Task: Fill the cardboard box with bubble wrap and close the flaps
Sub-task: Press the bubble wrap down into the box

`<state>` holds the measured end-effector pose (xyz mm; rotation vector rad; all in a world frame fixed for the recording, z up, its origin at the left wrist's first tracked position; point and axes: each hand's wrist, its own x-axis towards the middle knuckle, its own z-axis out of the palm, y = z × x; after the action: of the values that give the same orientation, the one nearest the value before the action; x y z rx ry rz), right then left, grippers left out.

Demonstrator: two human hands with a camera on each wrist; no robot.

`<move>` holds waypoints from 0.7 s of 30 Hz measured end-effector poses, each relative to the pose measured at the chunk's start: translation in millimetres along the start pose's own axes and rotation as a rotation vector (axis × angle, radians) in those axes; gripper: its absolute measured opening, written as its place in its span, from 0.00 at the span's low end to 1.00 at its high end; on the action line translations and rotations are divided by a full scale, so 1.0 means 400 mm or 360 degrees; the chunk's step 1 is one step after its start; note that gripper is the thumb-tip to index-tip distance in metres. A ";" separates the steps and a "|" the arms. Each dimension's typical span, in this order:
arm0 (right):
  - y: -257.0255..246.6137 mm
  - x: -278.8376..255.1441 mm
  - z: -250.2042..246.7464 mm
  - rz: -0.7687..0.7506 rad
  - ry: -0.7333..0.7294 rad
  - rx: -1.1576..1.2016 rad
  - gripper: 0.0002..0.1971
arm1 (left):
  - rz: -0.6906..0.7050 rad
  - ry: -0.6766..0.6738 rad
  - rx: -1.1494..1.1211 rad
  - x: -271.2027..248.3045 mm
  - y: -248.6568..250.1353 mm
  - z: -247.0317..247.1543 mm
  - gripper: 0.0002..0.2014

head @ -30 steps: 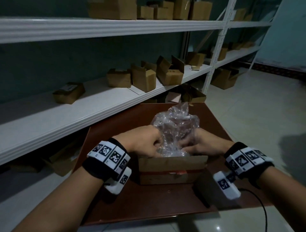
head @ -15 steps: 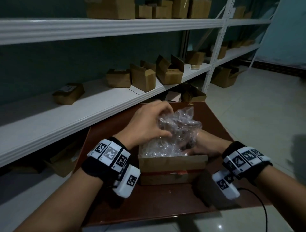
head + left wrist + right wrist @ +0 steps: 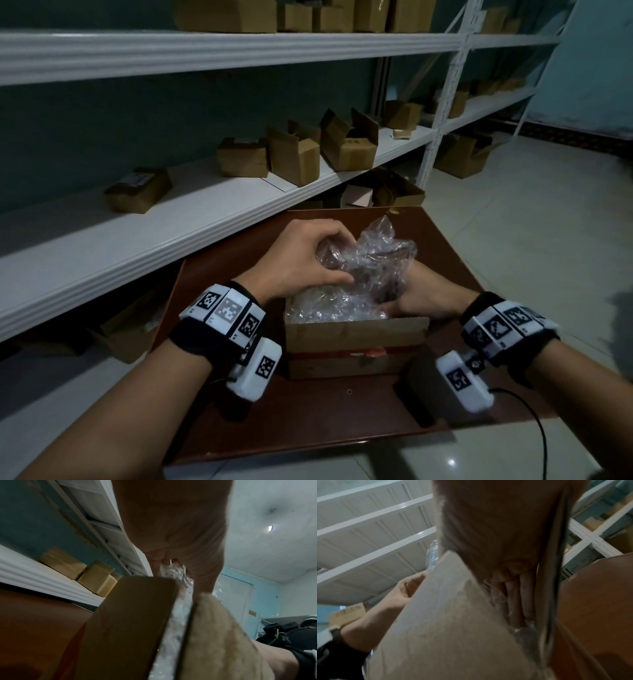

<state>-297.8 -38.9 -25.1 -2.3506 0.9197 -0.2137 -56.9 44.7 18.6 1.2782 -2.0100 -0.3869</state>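
Note:
A small cardboard box (image 3: 356,342) stands open on a brown table (image 3: 342,418), and crumpled clear bubble wrap (image 3: 376,260) bulges above its rim. My left hand (image 3: 308,260) lies on top of the wrap, fingers curled over it and thumb pressed against its near side. My right hand (image 3: 418,298) is at the box's right side. In the right wrist view its straight fingers (image 3: 513,601) reach down between the wrap (image 3: 520,632) and the box wall. The left wrist view shows my palm (image 3: 171,527) over wrap (image 3: 173,572) between two upright flaps (image 3: 130,615).
A long white shelf (image 3: 171,219) runs behind the table and carries several cardboard boxes (image 3: 291,161). More boxes sit on the floor under it. A dark object (image 3: 421,387) and a black cable (image 3: 534,411) lie at the table's front right. Tiled floor extends right.
My left hand rose from the box's left edge onto the top of the wrap and pushed it down, so the wrap stands lower. The right hand stayed in the box's right side.

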 end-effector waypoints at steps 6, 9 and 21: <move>-0.041 -0.036 -0.038 -0.0194 -0.0047 0.0713 0.19 | 0.0020 -0.0212 0.0131 0.001 0.007 0.010 0.21; -0.029 -0.050 -0.051 -0.0184 -0.0047 0.0817 0.46 | 0.0055 -0.0347 0.0363 -0.001 0.029 0.002 0.20; -0.047 -0.027 -0.047 0.0034 -0.0120 0.0675 0.25 | -0.0115 -0.0880 0.0520 -0.010 0.034 0.037 0.16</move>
<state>-301.9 -29.7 1.7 -1.9434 0.7754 -0.2797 -75.4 52.7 14.8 1.5717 -2.5755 -0.5027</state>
